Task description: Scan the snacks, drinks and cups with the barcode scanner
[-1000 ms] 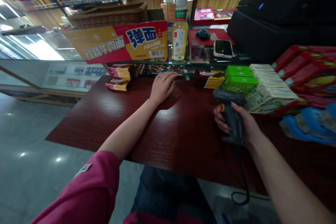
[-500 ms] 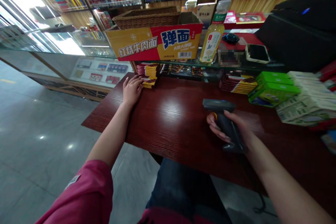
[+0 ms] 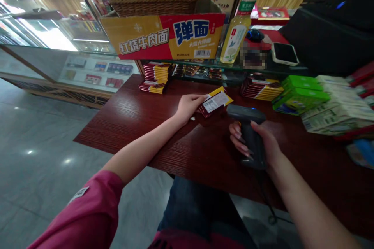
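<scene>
My left hand [image 3: 188, 107] grips a flat red and yellow packet [image 3: 215, 102] by its near end, its white barcode label facing up. The packet is held just above the dark red wooden table [image 3: 125, 116], close in front of the scanner's head. My right hand [image 3: 257, 140] is wrapped round the handle of a dark grey barcode scanner [image 3: 247, 124], whose cable drops off the table edge. A pile of the same packets [image 3: 154, 78] lies at the table's far left, and another pile [image 3: 261, 87] lies to the right.
Green boxes [image 3: 304, 93] and pale packs [image 3: 339, 109] sit at the right. A glass shelf behind carries a noodle carton [image 3: 163, 35], a drink bottle [image 3: 236, 35], a phone [image 3: 284, 53] and a black machine [image 3: 333, 27]. Grey floor lies to the left.
My left hand went from the table's middle to the left pile, took a packet and brought it over in front of the scanner. The right hand kept hold of the scanner.
</scene>
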Demonstrator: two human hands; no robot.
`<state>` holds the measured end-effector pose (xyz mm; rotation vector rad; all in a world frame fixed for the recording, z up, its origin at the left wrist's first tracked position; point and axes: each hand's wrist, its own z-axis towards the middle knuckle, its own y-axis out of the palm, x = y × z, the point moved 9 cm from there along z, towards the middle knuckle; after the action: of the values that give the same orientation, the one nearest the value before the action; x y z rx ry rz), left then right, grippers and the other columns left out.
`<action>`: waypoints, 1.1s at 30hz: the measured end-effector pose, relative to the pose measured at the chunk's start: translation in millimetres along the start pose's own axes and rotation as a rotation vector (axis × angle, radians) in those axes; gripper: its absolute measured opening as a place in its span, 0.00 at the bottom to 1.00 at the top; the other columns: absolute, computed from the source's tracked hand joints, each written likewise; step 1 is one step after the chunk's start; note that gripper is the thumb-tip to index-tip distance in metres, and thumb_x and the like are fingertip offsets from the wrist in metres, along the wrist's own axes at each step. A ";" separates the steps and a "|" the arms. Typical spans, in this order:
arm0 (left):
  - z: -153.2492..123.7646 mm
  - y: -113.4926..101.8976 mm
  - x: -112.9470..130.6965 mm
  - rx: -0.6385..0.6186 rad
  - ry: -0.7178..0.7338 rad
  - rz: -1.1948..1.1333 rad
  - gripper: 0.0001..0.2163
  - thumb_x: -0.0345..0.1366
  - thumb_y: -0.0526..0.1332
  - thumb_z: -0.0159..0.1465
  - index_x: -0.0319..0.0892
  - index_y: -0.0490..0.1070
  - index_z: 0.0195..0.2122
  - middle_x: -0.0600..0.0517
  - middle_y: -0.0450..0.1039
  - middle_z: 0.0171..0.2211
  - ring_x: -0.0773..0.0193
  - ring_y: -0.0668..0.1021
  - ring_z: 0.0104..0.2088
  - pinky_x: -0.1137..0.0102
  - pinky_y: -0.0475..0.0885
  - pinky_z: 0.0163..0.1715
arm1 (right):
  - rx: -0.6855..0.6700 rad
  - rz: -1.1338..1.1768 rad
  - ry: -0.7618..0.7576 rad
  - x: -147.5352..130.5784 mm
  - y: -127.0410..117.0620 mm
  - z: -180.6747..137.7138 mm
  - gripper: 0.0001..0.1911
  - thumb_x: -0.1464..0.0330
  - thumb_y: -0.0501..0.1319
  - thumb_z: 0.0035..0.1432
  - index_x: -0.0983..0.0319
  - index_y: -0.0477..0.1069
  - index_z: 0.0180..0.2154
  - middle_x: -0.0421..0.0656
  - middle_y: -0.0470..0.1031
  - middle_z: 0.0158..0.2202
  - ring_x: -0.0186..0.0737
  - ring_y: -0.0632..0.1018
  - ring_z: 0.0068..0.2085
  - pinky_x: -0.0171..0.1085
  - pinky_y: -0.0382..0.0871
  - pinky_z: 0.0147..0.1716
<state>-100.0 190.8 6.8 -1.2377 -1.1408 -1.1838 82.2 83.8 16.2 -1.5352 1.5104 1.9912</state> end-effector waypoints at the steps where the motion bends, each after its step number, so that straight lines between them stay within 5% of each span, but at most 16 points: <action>1: 1.4 7.1 -2.7 -0.017 -0.020 0.019 0.14 0.44 0.67 0.65 0.40 0.85 0.44 0.48 0.85 0.35 0.61 0.82 0.31 0.70 0.74 0.29 | 0.013 -0.004 -0.008 -1.6 -0.4 -1.6 0.21 0.50 0.66 0.61 0.62 0.73 0.33 0.39 0.64 0.30 0.29 0.65 0.19 0.28 0.63 0.11; 6: -2.9 12.9 5.1 -0.067 0.093 0.247 0.12 0.44 0.67 0.64 0.42 0.86 0.40 0.49 0.85 0.35 0.63 0.82 0.32 0.72 0.69 0.28 | 0.100 -0.049 0.011 -2.1 -6.4 -1.2 0.24 0.47 0.67 0.59 0.62 0.72 0.32 0.38 0.63 0.28 0.29 0.64 0.19 0.28 0.61 0.10; 15: -2.7 13.1 6.5 -0.070 0.160 0.284 0.13 0.45 0.67 0.65 0.42 0.86 0.41 0.49 0.85 0.33 0.61 0.81 0.30 0.69 0.70 0.29 | 0.207 -0.143 0.101 5.6 -9.4 -2.5 0.23 0.49 0.71 0.54 0.61 0.73 0.30 0.39 0.64 0.25 0.30 0.65 0.19 0.30 0.60 0.10; 24: -3.3 9.6 5.9 -0.060 0.210 0.250 0.13 0.46 0.67 0.65 0.44 0.85 0.43 0.49 0.86 0.40 0.56 0.85 0.40 0.66 0.78 0.38 | 0.060 -0.028 0.073 10.3 -15.2 -1.8 0.22 0.49 0.69 0.58 0.63 0.74 0.34 0.39 0.68 0.27 0.30 0.67 0.20 0.28 0.65 0.11; 30: -15.7 -6.0 40.6 0.151 0.417 0.254 0.13 0.45 0.66 0.67 0.44 0.84 0.46 0.49 0.85 0.47 0.56 0.84 0.48 0.63 0.78 0.52 | -0.019 0.001 0.055 -3.8 -36.4 -16.9 0.24 0.48 0.66 0.60 0.64 0.73 0.37 0.40 0.69 0.28 0.31 0.67 0.20 0.30 0.67 0.12; 33: -18.8 4.0 64.2 0.236 0.550 0.334 0.13 0.45 0.64 0.70 0.46 0.83 0.48 0.50 0.84 0.48 0.57 0.84 0.49 0.64 0.77 0.53 | 0.005 -0.010 0.004 -20.5 -55.8 -33.2 0.23 0.49 0.65 0.61 0.64 0.72 0.37 0.40 0.68 0.30 0.32 0.68 0.23 0.30 0.67 0.14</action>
<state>-92.4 170.7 70.2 -0.8082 -0.6133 -1.0120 148.5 90.6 2.5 -1.5419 1.5055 1.9790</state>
